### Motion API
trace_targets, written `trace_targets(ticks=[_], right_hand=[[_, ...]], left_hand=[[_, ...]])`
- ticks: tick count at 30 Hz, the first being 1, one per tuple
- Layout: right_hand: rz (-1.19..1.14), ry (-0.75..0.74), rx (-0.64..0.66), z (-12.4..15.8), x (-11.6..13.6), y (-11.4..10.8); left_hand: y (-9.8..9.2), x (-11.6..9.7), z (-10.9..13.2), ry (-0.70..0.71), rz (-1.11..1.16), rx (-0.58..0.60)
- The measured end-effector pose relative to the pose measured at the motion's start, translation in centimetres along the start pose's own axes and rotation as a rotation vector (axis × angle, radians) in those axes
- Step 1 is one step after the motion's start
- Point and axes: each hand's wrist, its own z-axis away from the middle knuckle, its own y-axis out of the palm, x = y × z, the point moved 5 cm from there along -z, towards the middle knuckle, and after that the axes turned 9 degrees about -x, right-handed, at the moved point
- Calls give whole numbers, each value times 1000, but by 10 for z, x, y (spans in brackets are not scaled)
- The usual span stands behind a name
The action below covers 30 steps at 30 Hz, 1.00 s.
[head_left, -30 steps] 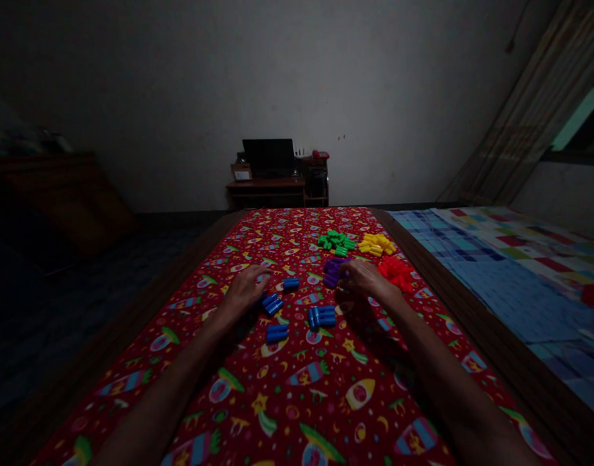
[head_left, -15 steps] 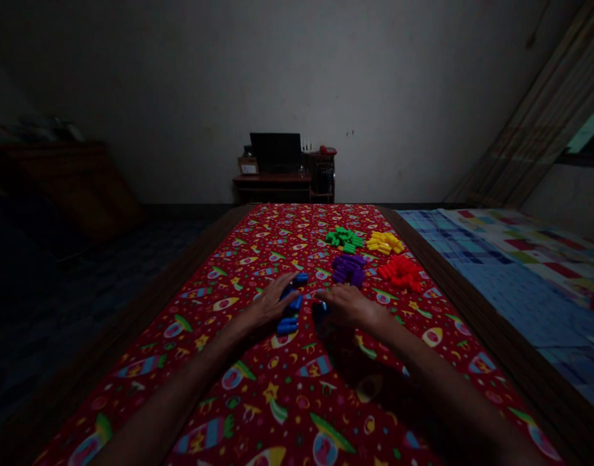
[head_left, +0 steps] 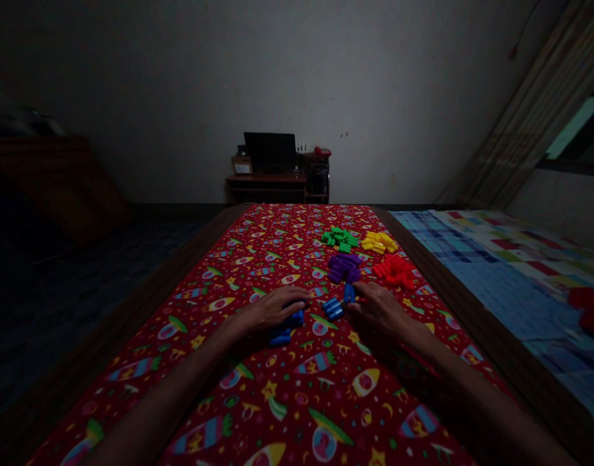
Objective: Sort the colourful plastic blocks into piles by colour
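Blue pegs [head_left: 332,309] lie midway between the counter's [head_left: 277,414] left and right edges. Your left hand [head_left: 272,309] rests open over some; your right hand [head_left: 380,310] touches an upright peg [head_left: 349,293] (grip too dim to tell). Purple pegs [head_left: 344,266] sit just beyond.

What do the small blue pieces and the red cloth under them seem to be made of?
The blue pieces look like moulded plastic: uniform bright colour, smooth rounded shapes, faint sheen. The red cloth seems a thin printed fabric, matte, with repeated rocket pattern; the dim light leaves the fibre open.
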Motion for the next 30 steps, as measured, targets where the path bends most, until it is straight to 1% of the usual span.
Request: trace_targets(ticks=[3, 5, 6, 8, 10, 12, 14, 16, 18, 20, 21, 24, 26, 28, 30], right_hand=[[110, 57, 5, 27, -33, -18], [174, 57, -49, 35, -43, -25], [195, 46, -89, 35, -42, -26], [201, 7, -150, 28, -30, -23], [149, -68, -134, 18, -6, -10], [77, -164, -73, 9, 21, 9], [14, -251, -7, 7, 42, 27], [-20, -302, 43, 10, 51, 41], [-21, -307, 66, 17, 47, 48], [10, -279, 52, 27, 32, 47], [40, -249, 23, 33, 21, 43], [169, -123, -87, 47, -13, 24], [227, -66, -128, 46, -24, 12], [212, -67, -113, 34, -17, 8], [140, -107, -72, 15, 8, 14]], left_hand=[[-7, 7, 20, -65, -61, -88], [-8, 14, 28, -131, -87, -184], [-9, 18, 31, -167, -90, -234], [-7, 23, 34, -221, -84, -312], [-5, 25, 34, -234, -74, -342], [-4, 23, 34, -218, -66, -340], [-4, 21, 34, -206, -63, -338], [-4, 20, 35, -194, -64, -340], [-5, 20, 35, -181, -68, -339], [-4, 21, 36, -167, -78, -333], [-4, 22, 36, -161, -84, -331], [-3, 22, 36, -137, -107, -327], [-4, 19, 36, -104, -124, -316], [-3, 16, 37, -64, -143, -280], [0, 13, 37, -22, -153, -213]])
